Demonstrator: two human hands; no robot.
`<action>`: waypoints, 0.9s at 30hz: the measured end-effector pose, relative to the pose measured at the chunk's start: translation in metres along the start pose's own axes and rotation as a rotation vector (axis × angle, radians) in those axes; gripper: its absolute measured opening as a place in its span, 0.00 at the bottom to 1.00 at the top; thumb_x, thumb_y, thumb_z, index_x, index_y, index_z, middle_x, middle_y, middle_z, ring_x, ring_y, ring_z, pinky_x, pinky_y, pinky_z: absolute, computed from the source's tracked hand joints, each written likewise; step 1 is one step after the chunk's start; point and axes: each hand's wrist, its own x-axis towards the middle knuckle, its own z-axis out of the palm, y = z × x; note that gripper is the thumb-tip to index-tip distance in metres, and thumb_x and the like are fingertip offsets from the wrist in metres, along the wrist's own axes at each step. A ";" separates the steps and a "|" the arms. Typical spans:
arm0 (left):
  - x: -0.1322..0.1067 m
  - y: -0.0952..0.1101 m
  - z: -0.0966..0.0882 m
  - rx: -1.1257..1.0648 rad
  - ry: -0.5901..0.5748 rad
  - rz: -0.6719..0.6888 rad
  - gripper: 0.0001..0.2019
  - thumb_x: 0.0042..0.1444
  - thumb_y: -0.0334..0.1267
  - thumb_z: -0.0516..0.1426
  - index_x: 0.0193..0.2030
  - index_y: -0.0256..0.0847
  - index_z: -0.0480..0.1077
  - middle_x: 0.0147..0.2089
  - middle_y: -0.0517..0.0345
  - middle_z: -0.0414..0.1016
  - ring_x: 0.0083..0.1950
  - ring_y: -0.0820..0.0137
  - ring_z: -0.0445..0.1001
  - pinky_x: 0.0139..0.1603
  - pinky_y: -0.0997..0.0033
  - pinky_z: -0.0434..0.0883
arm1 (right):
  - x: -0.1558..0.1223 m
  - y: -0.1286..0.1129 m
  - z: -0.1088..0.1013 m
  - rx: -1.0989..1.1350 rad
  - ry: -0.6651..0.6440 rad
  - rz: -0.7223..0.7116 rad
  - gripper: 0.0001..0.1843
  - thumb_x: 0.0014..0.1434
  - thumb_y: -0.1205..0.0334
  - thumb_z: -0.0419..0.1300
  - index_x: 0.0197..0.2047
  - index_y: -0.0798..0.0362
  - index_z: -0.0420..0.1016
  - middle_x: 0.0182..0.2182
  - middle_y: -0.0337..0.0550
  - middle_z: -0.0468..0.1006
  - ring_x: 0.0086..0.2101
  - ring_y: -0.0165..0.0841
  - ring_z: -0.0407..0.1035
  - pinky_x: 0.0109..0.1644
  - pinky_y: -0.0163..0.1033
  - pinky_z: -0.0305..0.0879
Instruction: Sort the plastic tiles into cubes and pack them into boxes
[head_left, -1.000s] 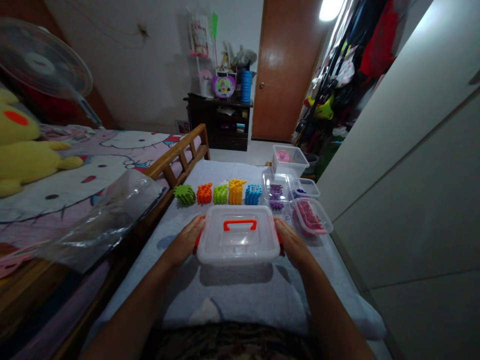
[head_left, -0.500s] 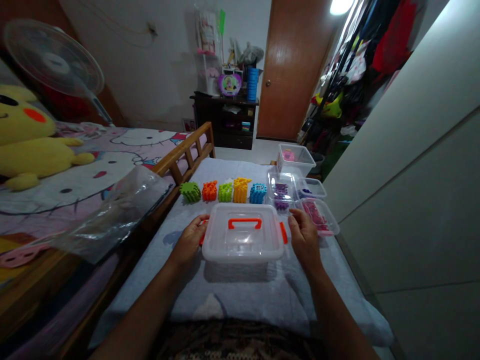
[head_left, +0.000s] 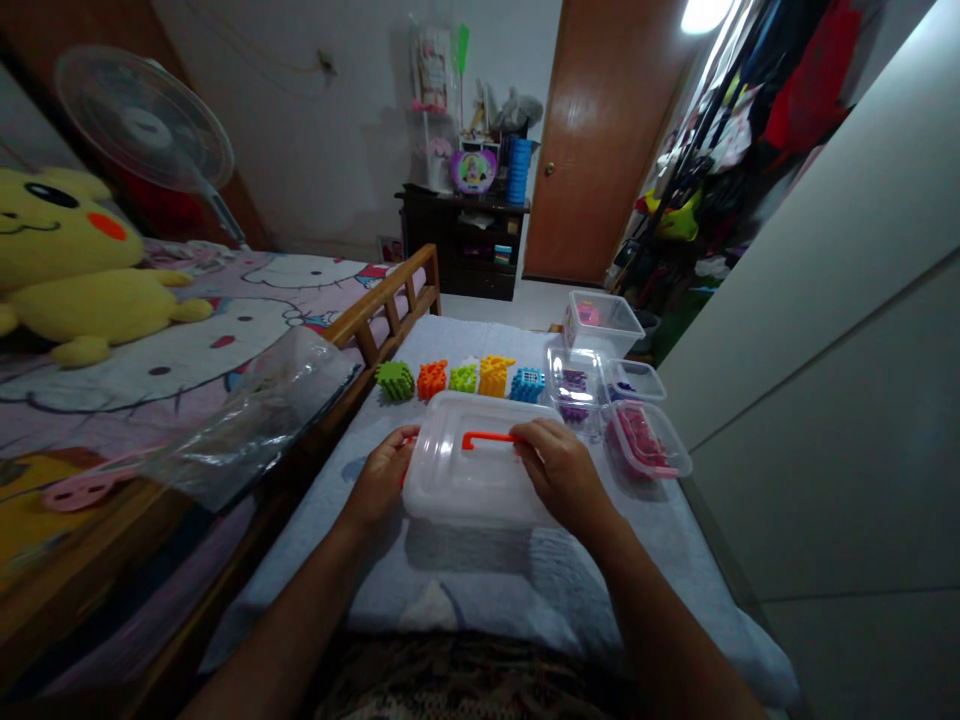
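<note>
A clear plastic box (head_left: pixel 465 490) with an orange handle (head_left: pixel 484 438) on its lid rests on the pale blue mattress (head_left: pixel 480 590) in front of me. My left hand (head_left: pixel 382 480) grips the box's left end, fingers curled on the side latch. My right hand (head_left: pixel 562 478) lies over the lid's right half, fingers bent onto the handle. Behind the box runs a row of toy block stacks: green (head_left: pixel 395 380), orange (head_left: pixel 432 379), lime (head_left: pixel 463 378), yellow (head_left: pixel 494 375) and blue (head_left: pixel 527 384).
Small clear tubs stand at the right: one with purple pieces (head_left: pixel 574 385), one with pink pieces (head_left: pixel 646 447), a taller one (head_left: pixel 602 320) behind. A wooden bed rail (head_left: pixel 375 330), a clear plastic bag (head_left: pixel 255 420) and a yellow plush (head_left: pixel 71 260) lie left. A white wall (head_left: pixel 825 380) runs right.
My right hand left the box's right side and moved onto the lid at the orange handle. The left hand stayed on the left end. The camera view shifted slightly.
</note>
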 end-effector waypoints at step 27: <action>0.013 -0.001 -0.047 -0.042 0.227 0.118 0.16 0.36 0.38 0.66 0.35 0.37 0.78 0.38 0.57 0.78 0.32 0.70 0.73 0.29 0.76 0.69 | -0.142 0.090 -0.021 -0.072 0.085 0.387 0.13 0.59 0.60 0.53 0.40 0.49 0.78 0.38 0.48 0.81 0.40 0.43 0.75 0.47 0.49 0.72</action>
